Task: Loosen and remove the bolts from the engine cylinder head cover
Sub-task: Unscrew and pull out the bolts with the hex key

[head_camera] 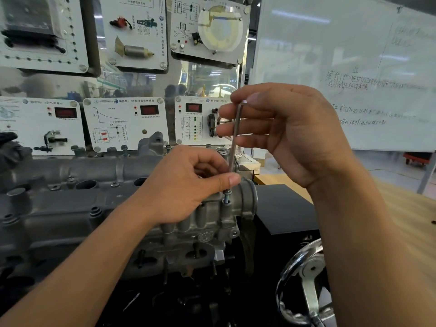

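Pinching the upper end of the hex key (pixel 236 138) in the right hand (pixel 290 133), thumb against curled fingers, with the long shaft held near upright. Pinching the lower shaft in the left hand (pixel 188 185), thumb and forefinger closed round it just above the bolt (pixel 227 198).

Judging by the exposed shank, already backed well out of its boss at the near right corner of the cylinder head cover (pixel 59 213), so probably spinning off the last threads.

To do it well:
- Hold the key in line with the bolt, tip fully home in the socket.
- Twirl from the top with light fingers.
- Steady with the lower hand only, adding no side load.
- Expect a sudden release, and be ready to catch the bolt in the lower hand rather than let it drop beside the engine.

Cannot tell whether the tip is seated, hidden as it is behind the thumb.

Along the far edge of the cover, more bolt heads (pixel 124 148) standing. Beyond, a handwheel (pixel 309 267) below right, the wooden table (pixel 405 208), and training panels (pixel 127 121) and a whiteboard (pixel 342 43) behind.
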A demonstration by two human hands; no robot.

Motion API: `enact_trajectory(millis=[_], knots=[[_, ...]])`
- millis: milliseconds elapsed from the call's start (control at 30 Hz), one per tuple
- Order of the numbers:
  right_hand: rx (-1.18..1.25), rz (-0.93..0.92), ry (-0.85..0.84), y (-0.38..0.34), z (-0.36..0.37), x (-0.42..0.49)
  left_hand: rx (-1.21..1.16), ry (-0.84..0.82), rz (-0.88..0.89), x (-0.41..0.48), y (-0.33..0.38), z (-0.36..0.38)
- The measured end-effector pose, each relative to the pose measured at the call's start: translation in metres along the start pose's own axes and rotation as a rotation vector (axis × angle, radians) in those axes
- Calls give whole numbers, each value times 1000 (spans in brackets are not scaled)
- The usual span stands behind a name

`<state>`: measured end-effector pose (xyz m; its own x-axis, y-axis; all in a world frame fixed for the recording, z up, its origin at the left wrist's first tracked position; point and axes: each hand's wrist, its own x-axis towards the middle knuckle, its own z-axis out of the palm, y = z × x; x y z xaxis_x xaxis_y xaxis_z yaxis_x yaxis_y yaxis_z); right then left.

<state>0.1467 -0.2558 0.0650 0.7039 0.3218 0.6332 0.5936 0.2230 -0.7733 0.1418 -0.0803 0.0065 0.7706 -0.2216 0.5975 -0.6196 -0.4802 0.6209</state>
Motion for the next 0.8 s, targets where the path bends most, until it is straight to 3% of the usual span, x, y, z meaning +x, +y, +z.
enact_trajectory(millis=[200, 400, 600, 800], knots=[[190, 53, -170, 4, -6, 0, -43, -70, 35, -2, 0, -2], [308, 138, -22, 17, 7, 4, -120, -159, 30, -4, 0, -4], [167, 96, 79, 19, 14, 7, -44, -105, 48, -1, -2, -3], [4, -53, -56, 19, 12, 4, -18, -65, 54, -1, -2, -2]])
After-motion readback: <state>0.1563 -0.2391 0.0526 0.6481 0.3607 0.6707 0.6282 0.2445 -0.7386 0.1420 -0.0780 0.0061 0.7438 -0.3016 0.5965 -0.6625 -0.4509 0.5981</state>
